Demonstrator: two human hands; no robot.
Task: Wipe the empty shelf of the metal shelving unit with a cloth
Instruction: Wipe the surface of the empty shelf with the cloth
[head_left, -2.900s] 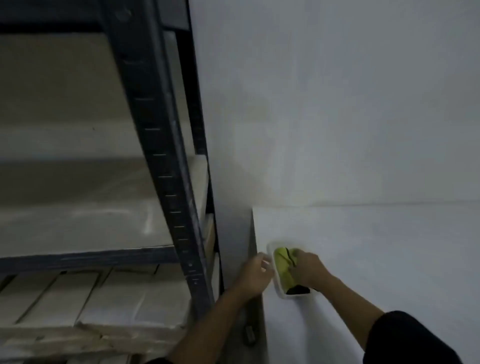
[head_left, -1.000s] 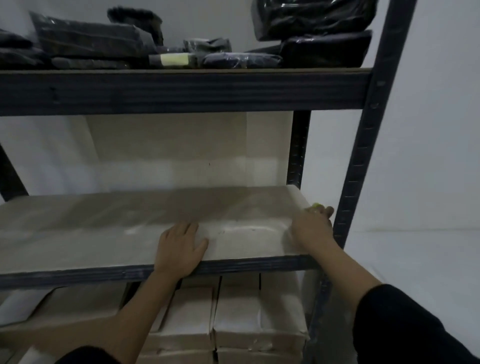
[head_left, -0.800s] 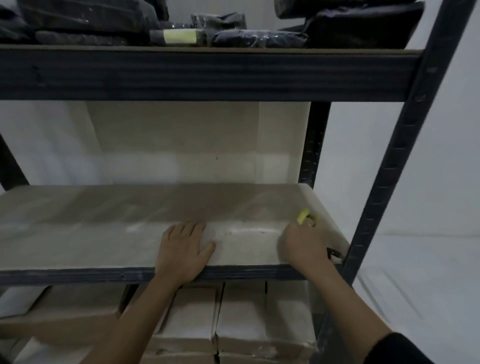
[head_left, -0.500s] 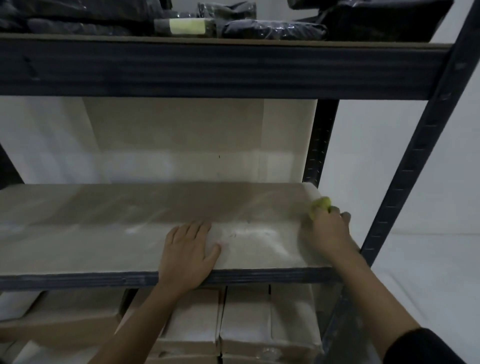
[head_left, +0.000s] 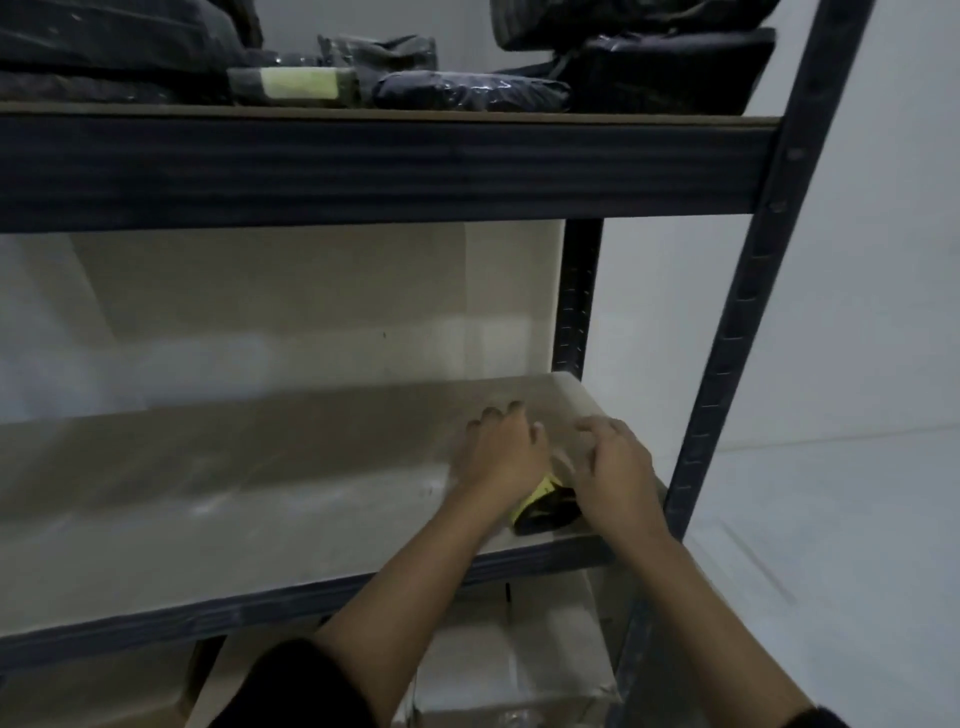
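Working at the right end of the empty shelf (head_left: 234, 493), a person brings both hands together over a yellow-and-black cloth (head_left: 545, 506) lying bunched on the board, close to the front right upright (head_left: 727, 332) of the metal shelving unit. The cloth sits between the two wrists, just behind the shelf's front edge, and most of it is hidden. The left hand (head_left: 501, 457) lies flat with straight fingers on the board, touching the cloth's left side; the right hand (head_left: 615, 467) hovers over its right side, fingers loosely bent and gripping nothing that can be made out. Both hands are about equally near. Nearly the whole shelf runs leftward from the upright, so any wiping stroke would likely travel that way. Dark wrapped bundles (head_left: 467, 93) crowd the shelf above; cartons (head_left: 519, 654) sit below.
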